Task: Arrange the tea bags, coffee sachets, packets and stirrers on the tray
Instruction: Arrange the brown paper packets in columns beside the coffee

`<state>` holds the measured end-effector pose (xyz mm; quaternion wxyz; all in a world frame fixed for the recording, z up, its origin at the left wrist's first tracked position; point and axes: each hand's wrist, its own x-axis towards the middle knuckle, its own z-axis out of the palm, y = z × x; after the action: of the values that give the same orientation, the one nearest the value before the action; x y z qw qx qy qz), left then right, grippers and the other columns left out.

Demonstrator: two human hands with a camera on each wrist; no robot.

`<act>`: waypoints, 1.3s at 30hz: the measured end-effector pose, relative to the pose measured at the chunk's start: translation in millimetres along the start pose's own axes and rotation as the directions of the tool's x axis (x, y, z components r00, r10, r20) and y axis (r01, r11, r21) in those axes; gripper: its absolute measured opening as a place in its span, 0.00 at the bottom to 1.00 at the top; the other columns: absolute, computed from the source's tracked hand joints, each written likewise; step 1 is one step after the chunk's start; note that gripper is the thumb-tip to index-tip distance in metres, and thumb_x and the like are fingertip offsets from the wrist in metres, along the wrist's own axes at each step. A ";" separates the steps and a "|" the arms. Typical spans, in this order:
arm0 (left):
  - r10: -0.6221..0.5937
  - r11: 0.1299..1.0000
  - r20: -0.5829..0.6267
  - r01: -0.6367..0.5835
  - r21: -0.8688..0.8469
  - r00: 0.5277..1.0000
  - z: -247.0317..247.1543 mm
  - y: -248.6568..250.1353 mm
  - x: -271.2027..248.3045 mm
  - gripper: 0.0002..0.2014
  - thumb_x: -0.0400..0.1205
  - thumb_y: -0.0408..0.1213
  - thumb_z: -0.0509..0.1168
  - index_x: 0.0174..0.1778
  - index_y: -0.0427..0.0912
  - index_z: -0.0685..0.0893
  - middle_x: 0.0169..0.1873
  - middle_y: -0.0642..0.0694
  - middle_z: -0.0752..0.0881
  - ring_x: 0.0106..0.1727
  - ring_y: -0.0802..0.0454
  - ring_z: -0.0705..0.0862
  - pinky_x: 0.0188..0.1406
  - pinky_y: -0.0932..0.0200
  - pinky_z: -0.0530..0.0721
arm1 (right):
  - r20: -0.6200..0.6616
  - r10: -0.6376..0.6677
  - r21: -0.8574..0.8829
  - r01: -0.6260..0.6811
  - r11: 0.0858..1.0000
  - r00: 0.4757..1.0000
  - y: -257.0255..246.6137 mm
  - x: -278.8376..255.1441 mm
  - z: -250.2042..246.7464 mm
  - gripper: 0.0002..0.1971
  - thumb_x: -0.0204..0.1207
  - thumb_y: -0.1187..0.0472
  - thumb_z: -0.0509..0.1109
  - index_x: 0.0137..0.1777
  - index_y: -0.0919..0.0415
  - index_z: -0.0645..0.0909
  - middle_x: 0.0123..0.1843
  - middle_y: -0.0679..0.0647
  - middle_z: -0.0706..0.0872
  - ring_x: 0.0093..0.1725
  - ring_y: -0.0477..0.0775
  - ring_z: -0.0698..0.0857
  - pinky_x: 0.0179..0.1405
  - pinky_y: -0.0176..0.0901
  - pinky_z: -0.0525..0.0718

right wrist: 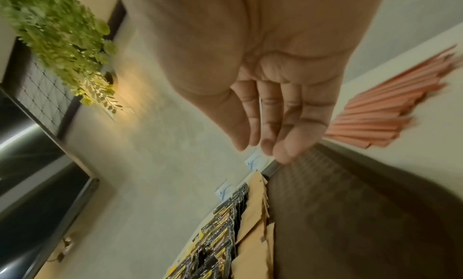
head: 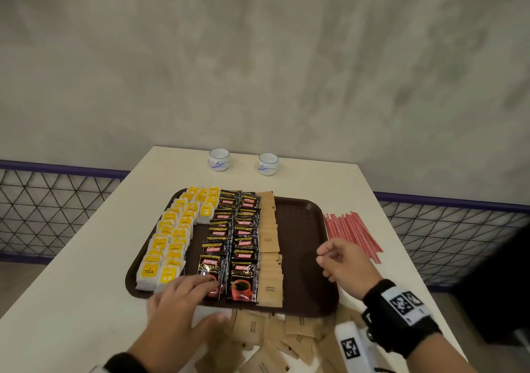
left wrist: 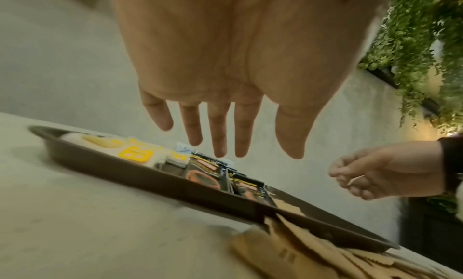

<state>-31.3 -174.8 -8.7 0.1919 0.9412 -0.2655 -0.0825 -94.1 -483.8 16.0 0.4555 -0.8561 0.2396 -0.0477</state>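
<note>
My right wrist point(head: 401, 315) wears a broad black strap, its fabric fuzzy at the cuff edge, with a white panel on top printed with square black-and-white code markers. At about seven o'clock from that strap a white block point(head: 351, 347) juts out, carrying another black square marker, with a small metal ring where it joins. My left wrist point(head: 126, 362) shows only a black cuff with a sliver of white beside it, and both my hands are bare.

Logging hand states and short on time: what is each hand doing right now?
Left hand: open, fingers straight over the near coffee sachets, holding nothing.
Right hand: fingers loosely curled above the tray; whether it pinches anything cannot be told.
</note>
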 end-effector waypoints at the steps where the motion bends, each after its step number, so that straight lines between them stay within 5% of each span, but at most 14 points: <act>1: -0.016 1.000 0.036 0.016 -0.015 0.999 -2.5 -4.6 -4.1 0.53 0.41 0.87 0.22 0.62 0.79 0.62 0.64 0.78 0.60 0.70 0.70 0.56 0.71 0.55 0.60 | 0.031 -0.001 -0.004 0.001 1.000 1.000 1.0 -5.7 -6.5 0.04 0.78 0.64 0.70 0.47 0.54 0.80 0.43 0.54 0.84 0.39 0.52 0.86 0.36 0.39 0.82; 4: 0.018 0.997 0.191 -0.003 -0.076 0.981 -2.2 -10.7 -11.6 0.50 0.35 0.90 0.33 0.54 0.76 0.62 0.59 0.76 0.67 0.68 0.66 0.68 0.69 0.63 0.70 | 0.138 -0.015 -0.097 0.029 0.995 0.990 2.3 -21.0 -18.2 0.03 0.78 0.62 0.71 0.48 0.52 0.81 0.44 0.52 0.84 0.38 0.48 0.86 0.35 0.35 0.79; 7: 0.069 0.996 0.324 -0.045 -0.080 0.944 5.5 -4.5 -16.0 0.57 0.39 0.82 0.58 0.69 0.67 0.66 0.56 0.76 0.63 0.67 0.62 0.70 0.66 0.68 0.68 | 0.260 -0.044 -0.298 0.123 0.946 0.965 -2.1 -36.5 -20.1 0.05 0.77 0.55 0.73 0.49 0.48 0.80 0.45 0.47 0.84 0.40 0.42 0.82 0.38 0.30 0.76; 12: 0.048 0.998 0.240 -0.057 0.032 0.970 21.2 6.7 -23.0 0.50 0.52 0.72 0.60 0.72 0.56 0.67 0.66 0.60 0.69 0.63 0.57 0.68 0.65 0.63 0.71 | 0.518 -0.115 -0.457 0.388 0.800 0.847 -21.2 -74.0 6.3 0.17 0.75 0.52 0.74 0.62 0.47 0.80 0.54 0.40 0.79 0.48 0.38 0.78 0.48 0.27 0.74; 15: -0.041 0.997 0.181 0.029 0.068 0.983 24.3 14.1 -21.7 0.44 0.57 0.72 0.59 0.69 0.54 0.67 0.65 0.57 0.69 0.62 0.55 0.69 0.64 0.60 0.75 | 0.648 -0.167 -0.463 0.559 0.688 0.743 -29.0 -92.9 35.1 0.25 0.74 0.50 0.74 0.71 0.45 0.75 0.65 0.44 0.75 0.63 0.48 0.74 0.65 0.46 0.77; 17: -0.083 0.994 0.171 0.070 0.082 0.982 26.3 18.0 -19.6 0.45 0.58 0.71 0.65 0.69 0.53 0.66 0.64 0.56 0.70 0.63 0.54 0.69 0.65 0.56 0.76 | 0.706 -0.133 -0.506 0.626 0.593 0.696 -33.5 -99.7 54.4 0.31 0.73 0.50 0.75 0.75 0.46 0.70 0.71 0.46 0.73 0.67 0.53 0.71 0.66 0.58 0.77; 21: -0.070 0.990 0.193 0.045 0.132 0.979 32.1 25.5 -18.4 0.37 0.67 0.62 0.71 0.69 0.53 0.67 0.65 0.55 0.69 0.64 0.52 0.69 0.65 0.52 0.77 | 0.762 -0.074 -0.522 0.679 0.516 0.643 -37.9 -100.4 82.3 0.34 0.70 0.54 0.78 0.75 0.51 0.70 0.72 0.53 0.73 0.72 0.59 0.68 0.75 0.60 0.67; 25: -0.094 0.995 0.285 0.079 0.064 0.954 31.9 31.2 -15.1 0.28 0.70 0.51 0.73 0.63 0.50 0.71 0.59 0.52 0.78 0.61 0.51 0.76 0.60 0.56 0.79 | 0.736 -0.053 -0.548 0.639 0.540 0.675 -42.1 -97.8 91.5 0.30 0.67 0.62 0.80 0.69 0.59 0.73 0.69 0.58 0.75 0.70 0.62 0.69 0.74 0.57 0.65; 33: -0.121 0.989 0.328 0.084 0.125 0.937 29.0 29.5 -12.1 0.19 0.73 0.43 0.72 0.59 0.48 0.78 0.58 0.50 0.83 0.58 0.51 0.81 0.54 0.61 0.79 | 0.720 0.005 -0.592 0.611 0.526 0.694 -40.6 -94.9 88.9 0.24 0.71 0.56 0.78 0.65 0.62 0.80 0.62 0.60 0.78 0.63 0.61 0.76 0.63 0.55 0.77; 36: -0.122 0.986 0.324 0.079 0.144 0.938 27.1 28.3 -13.3 0.16 0.72 0.41 0.72 0.55 0.49 0.79 0.57 0.50 0.83 0.58 0.51 0.82 0.52 0.62 0.78 | 0.692 -0.066 -0.509 0.550 0.662 0.719 -37.9 -93.7 85.9 0.13 0.76 0.63 0.72 0.59 0.60 0.82 0.54 0.55 0.83 0.59 0.59 0.80 0.58 0.48 0.77; 39: -0.113 0.983 0.288 0.065 0.171 0.951 23.6 27.2 -16.7 0.17 0.75 0.40 0.71 0.59 0.47 0.79 0.60 0.48 0.82 0.61 0.49 0.81 0.55 0.60 0.78 | 0.613 -0.117 -0.382 0.422 0.822 0.782 -34.9 -93.3 76.8 0.11 0.78 0.63 0.69 0.58 0.48 0.81 0.55 0.48 0.85 0.57 0.52 0.82 0.56 0.41 0.79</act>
<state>-64.2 -194.8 -18.4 0.0699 0.9415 -0.2544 -0.2097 -140.5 -366.9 12.2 0.2555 -0.9446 -0.0317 0.2038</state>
